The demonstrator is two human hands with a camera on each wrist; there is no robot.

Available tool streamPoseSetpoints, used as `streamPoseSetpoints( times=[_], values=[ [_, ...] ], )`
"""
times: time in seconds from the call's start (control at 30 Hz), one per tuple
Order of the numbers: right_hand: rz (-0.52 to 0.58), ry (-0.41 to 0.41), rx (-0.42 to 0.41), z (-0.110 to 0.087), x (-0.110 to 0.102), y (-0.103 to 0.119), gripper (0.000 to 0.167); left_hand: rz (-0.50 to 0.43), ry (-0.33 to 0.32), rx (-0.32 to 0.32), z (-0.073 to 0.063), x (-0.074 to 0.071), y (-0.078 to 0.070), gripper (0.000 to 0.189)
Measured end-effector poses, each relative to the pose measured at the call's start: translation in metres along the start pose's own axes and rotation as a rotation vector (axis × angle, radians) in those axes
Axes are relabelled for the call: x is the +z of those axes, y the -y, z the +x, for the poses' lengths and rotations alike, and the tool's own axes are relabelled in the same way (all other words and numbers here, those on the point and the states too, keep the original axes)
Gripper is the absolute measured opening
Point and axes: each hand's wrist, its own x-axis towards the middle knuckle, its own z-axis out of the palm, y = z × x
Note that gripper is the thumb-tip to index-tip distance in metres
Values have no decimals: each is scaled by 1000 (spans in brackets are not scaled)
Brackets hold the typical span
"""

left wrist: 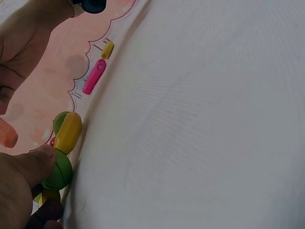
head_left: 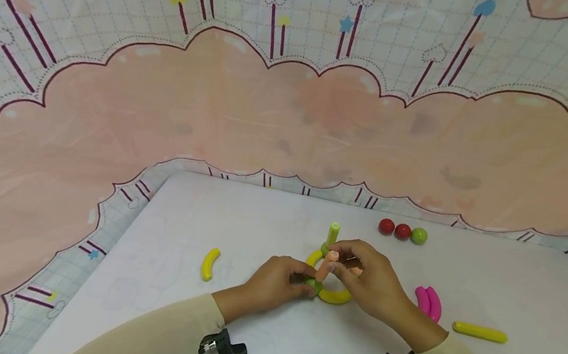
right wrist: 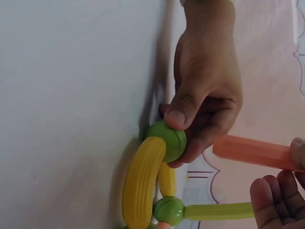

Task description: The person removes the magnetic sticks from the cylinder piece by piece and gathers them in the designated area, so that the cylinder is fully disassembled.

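Observation:
My left hand (head_left: pixel 274 282) grips a green ball (right wrist: pixel 164 138) between thumb and fingers. Joined to that ball is a curved yellow rod (head_left: pixel 334 297), part of a ring-like toy assembly lying on the table. A second green ball (right wrist: pixel 170 210) carries a light green rod (head_left: pixel 333 233), which sticks up at the far side. My right hand (head_left: pixel 371 279) pinches a peach-orange rod (right wrist: pixel 252 151) by one end. Its free end hangs above the gripped ball, apart from it in the right wrist view. The right hand partly covers the assembly in the head view.
Two red balls (head_left: pixel 395 229) and a loose green ball (head_left: pixel 419 236) sit at the back right. Pink curved rods (head_left: pixel 428 302) and a straight yellow rod (head_left: pixel 480 332) lie to the right. A curved yellow piece (head_left: pixel 210 263) lies left on the white table (head_left: pixel 170 214).

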Motion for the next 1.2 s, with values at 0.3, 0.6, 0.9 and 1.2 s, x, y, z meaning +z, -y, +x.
streamPoseSetpoints(
  times=[0.3,0.6,0.9,1.2],
  values=[
    [-23,-17,-42,-4,-7,-7,36,-9,10,6,1,-1,0,27],
    [-9,-41,-9,-9,-17,-19,29,-8,14,-19,0,-2,-2,26],
    [-16,-38,33,-18,-25,-27,29,-14,9,-4,0,-2,-1,24],
    [-93,-11,144,-23,-36,-30,27,-30,18,-12,0,-1,1,25]
  ],
)
